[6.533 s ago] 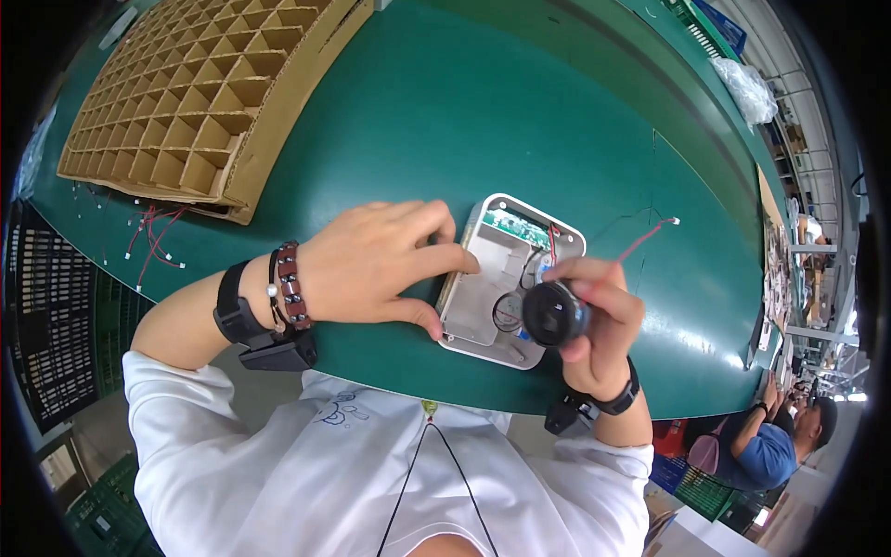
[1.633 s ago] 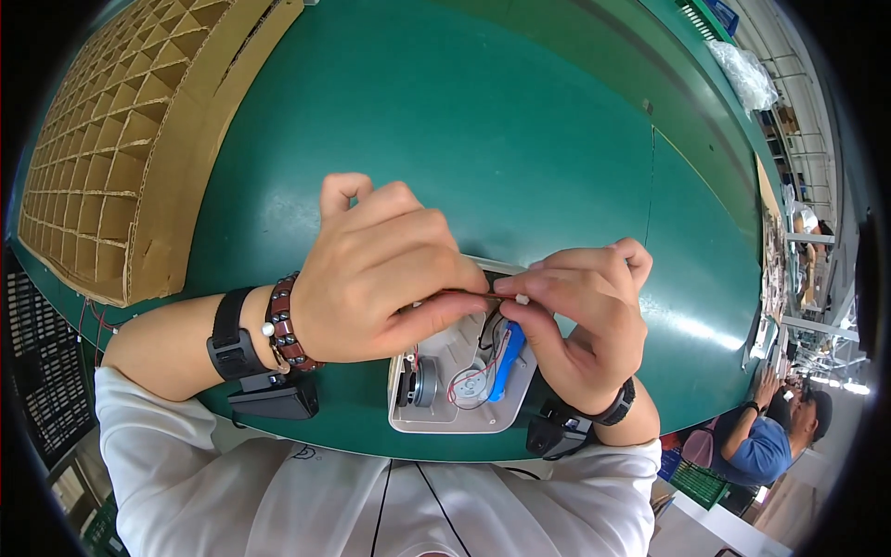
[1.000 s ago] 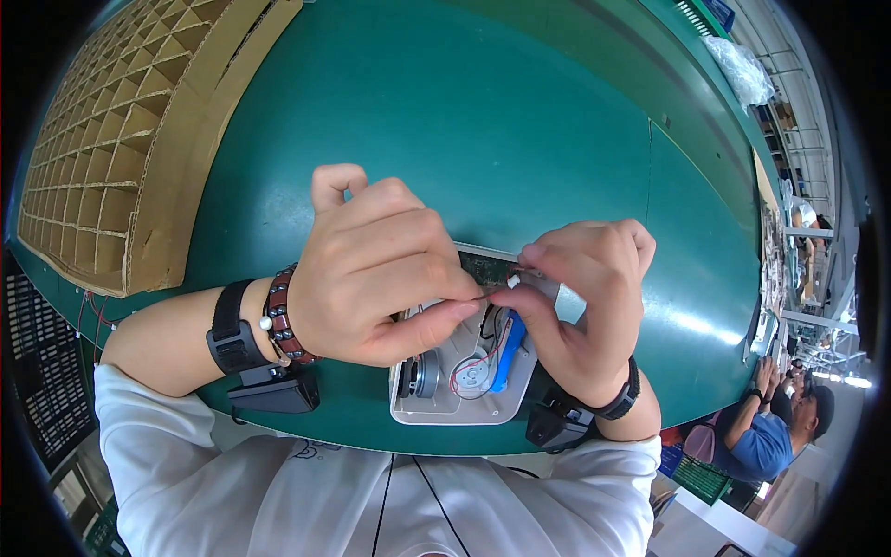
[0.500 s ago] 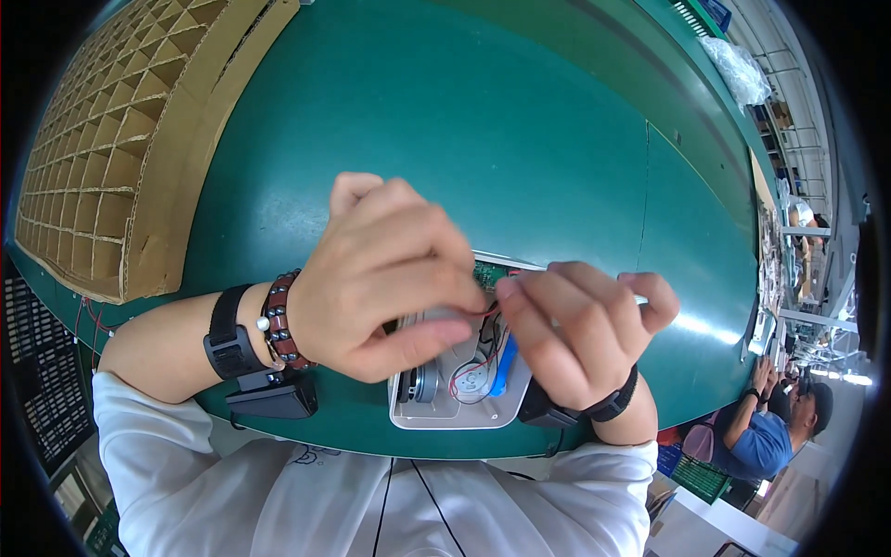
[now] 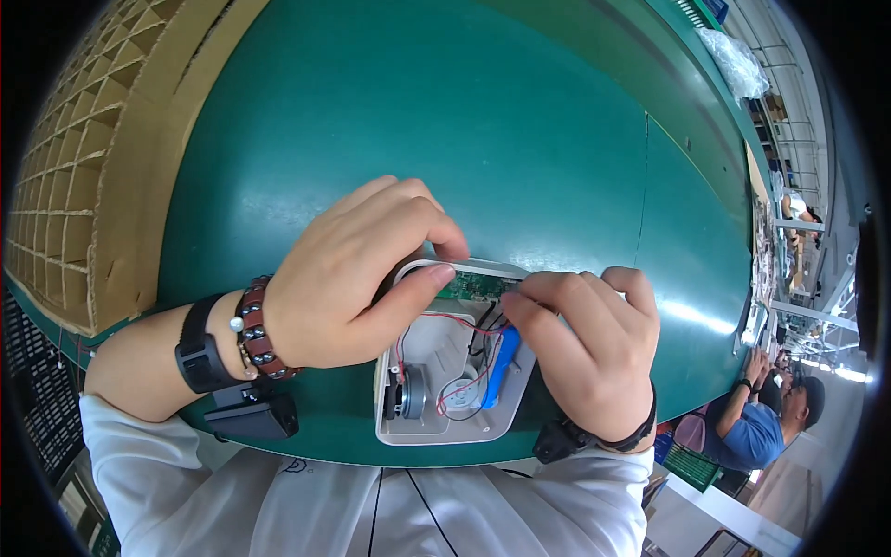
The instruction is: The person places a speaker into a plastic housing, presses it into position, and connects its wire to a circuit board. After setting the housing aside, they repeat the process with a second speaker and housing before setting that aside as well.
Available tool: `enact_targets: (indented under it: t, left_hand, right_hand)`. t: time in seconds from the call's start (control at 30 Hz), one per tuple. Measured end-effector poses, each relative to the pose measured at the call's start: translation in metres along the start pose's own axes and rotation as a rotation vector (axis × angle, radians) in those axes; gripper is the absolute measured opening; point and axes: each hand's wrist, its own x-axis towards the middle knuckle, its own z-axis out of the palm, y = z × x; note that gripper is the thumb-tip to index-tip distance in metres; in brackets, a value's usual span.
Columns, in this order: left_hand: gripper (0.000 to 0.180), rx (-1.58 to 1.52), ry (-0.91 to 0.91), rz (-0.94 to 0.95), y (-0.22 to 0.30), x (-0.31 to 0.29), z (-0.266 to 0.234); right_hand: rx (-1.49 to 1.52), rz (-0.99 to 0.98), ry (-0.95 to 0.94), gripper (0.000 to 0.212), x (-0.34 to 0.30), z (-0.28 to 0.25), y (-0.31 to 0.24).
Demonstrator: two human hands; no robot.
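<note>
A light grey plastic housing point(image 5: 438, 434) lies open in front of me on the green table. Inside it are a round speaker point(image 5: 414, 392), a blue battery point(image 5: 501, 368), a round pale part point(image 5: 459, 396) and thin red and black wires point(image 5: 399, 350). A green circuit board point(image 5: 475, 286) runs along the far wall. My left hand point(image 5: 371, 269) pinches that wall by the far left corner, its thumb at the board's end and its forefinger over the rim. At the board's right end, my right hand point(image 5: 585, 343) has thumb and forefinger closed; what lies between them is hidden.
At the left stands a cardboard box with a grid of dividers point(image 5: 93, 176). The green table point(image 5: 371, 102) stretches away to a raised edge. Black crates point(image 5: 37, 371) are at lower left. On the right, a person in blue point(image 5: 756, 432) sits near a green basket point(image 5: 691, 464).
Both hands were blurred over the housing, near a red wire. My left hand now grips the far left corner, uncovering more of the interior. The housing sits slightly nearer and farther left.
</note>
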Motion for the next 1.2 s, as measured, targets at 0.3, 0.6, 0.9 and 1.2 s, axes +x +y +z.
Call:
enact_targets:
  t: [0.3,0.6,0.9,1.2]
  left_hand:
    - [0.015,-0.042,0.011,0.046,-0.005,0.003,-0.005]
    - [0.015,-0.053,0.078,0.074,-0.006,0.005,-0.004]
    - [0.014,-0.016,0.101,0.082,-0.010,0.004,-0.012]
    - [0.016,-0.041,0.117,0.088,-0.011,0.004,-0.018]
  right_hand:
    - [0.154,-0.021,0.103,0.020,0.003,0.011,0.008]
    - [0.149,0.087,0.047,0.021,0.006,0.010,-0.001]
    - [0.101,0.279,-0.039,0.021,0.014,0.011,-0.015]
    - [0.149,0.271,-0.028,0.019,0.024,0.011,-0.010]
